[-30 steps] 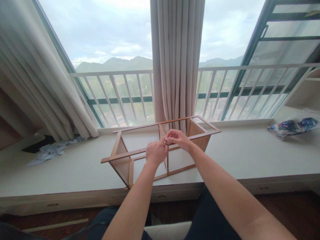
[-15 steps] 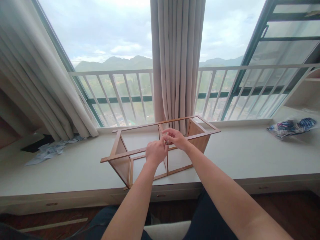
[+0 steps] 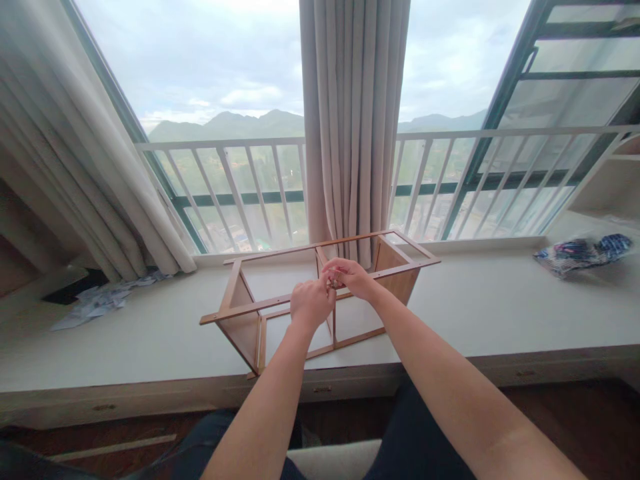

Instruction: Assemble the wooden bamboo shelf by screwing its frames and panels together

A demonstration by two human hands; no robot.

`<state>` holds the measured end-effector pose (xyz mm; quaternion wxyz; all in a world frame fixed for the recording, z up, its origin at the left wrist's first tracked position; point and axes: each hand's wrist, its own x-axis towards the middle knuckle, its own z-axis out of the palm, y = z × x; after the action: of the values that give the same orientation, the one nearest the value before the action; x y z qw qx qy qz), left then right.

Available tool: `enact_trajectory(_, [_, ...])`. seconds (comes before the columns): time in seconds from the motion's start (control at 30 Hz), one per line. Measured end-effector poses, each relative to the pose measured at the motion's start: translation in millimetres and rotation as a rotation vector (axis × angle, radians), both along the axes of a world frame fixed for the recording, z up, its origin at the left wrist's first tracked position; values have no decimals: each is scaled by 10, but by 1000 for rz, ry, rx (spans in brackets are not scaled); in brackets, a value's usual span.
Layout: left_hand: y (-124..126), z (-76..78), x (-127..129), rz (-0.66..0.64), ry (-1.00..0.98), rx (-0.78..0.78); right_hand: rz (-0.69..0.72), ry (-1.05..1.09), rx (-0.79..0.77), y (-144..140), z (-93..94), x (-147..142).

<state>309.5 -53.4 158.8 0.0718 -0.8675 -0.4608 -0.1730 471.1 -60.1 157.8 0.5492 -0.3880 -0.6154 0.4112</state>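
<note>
— Where's the wooden frame (image 3: 320,300)?
— Near the tabletop's (image 3: 500,307) front edge, centre. Left hand (image 3: 311,303) and right hand (image 3: 350,277) meet over its middle rail, fingers pinching something small, too tiny to tell.
</note>
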Motion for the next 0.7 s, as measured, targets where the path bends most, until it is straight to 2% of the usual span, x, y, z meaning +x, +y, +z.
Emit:
enact_trajectory(0.33, [-36, 47, -4, 11, -11, -26, 55, 4, -83, -105, 124, 61])
enact_trajectory(0.7, [-10, 4, -16, -4, -8, 18, 105, 44, -73, 8, 15, 88])
